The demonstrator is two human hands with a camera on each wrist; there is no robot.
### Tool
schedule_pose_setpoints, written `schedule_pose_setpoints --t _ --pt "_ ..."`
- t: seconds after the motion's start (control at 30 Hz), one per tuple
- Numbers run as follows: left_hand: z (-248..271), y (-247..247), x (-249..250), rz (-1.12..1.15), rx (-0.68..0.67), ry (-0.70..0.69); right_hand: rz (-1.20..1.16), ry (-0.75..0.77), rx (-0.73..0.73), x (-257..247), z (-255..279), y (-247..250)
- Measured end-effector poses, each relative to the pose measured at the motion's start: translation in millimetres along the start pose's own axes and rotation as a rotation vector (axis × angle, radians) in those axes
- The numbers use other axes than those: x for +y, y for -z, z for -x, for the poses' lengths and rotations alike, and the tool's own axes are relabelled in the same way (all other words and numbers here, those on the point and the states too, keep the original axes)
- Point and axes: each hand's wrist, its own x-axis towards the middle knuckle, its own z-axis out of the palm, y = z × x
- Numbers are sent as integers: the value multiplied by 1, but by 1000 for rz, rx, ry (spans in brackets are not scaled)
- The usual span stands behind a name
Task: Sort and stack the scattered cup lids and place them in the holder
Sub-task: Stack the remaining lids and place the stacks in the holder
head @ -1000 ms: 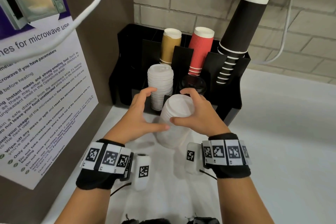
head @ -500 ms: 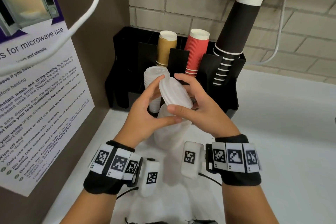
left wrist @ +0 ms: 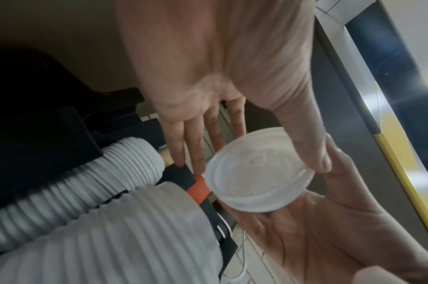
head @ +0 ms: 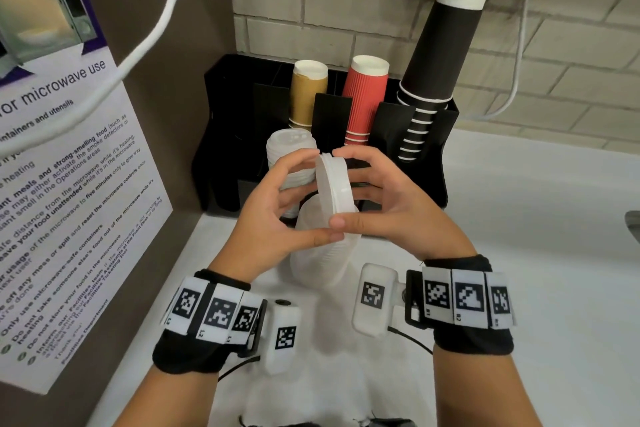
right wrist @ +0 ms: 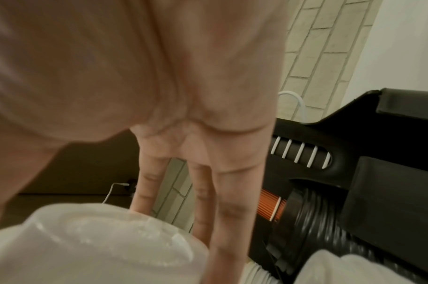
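Observation:
A single white cup lid point(head: 334, 185) stands on edge between my two hands, just above a tall loose stack of white lids point(head: 322, 253) on the counter. My left hand point(head: 301, 198) pinches its rim with thumb and forefinger from the left. My right hand point(head: 367, 191) pinches the same rim from the right. The left wrist view shows the lid's hollow underside point(left wrist: 259, 174); the right wrist view shows its embossed top point(right wrist: 98, 244). Behind the hands is the black holder point(head: 228, 135), with another stack of white lids point(head: 289, 152) in its front left slot.
The holder's back slots carry tan cups point(head: 308, 94), red cups point(head: 365, 97) and a tall stack of black cups point(head: 440, 55). Black lids point(right wrist: 312, 211) sit in a front slot. A brown panel with a poster point(head: 69, 184) closes the left side. White counter point(head: 536, 253) stretches right.
Both hands have taken the top lid off the loose stack, raised it and turned it from lying flat to standing on edge.

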Motion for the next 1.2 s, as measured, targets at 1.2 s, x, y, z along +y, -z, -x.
schedule_pose_setpoints --t 1.2 --pt "7 20 -9 -82 248 55 1615 -325 21 81 -55 80"
